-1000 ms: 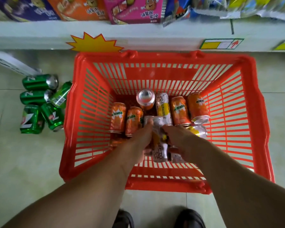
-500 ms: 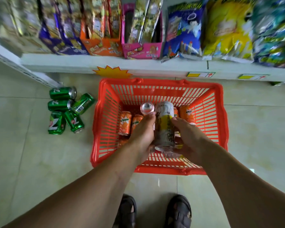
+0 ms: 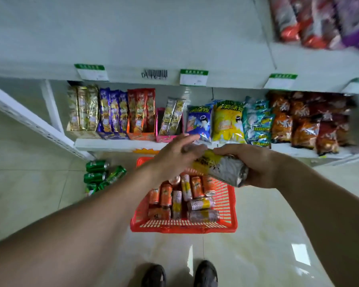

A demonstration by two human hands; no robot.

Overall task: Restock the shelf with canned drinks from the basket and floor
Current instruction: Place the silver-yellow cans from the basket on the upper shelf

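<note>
I am seeing bare shelf spreading wide above the red basket. My right hand is gripping a silver-yellow can, tilted over the basket's far rim; my left hand is touching it, fingers loosely spread.

The person is showing two bare forearms with no sleeve reaching into view, and neither the left hand nor the right hand is wearing a glove, ring or watch. On the feet the person is wearing dark shoes, rounded at the toes, with strap-like bands crossing the tops.
</note>
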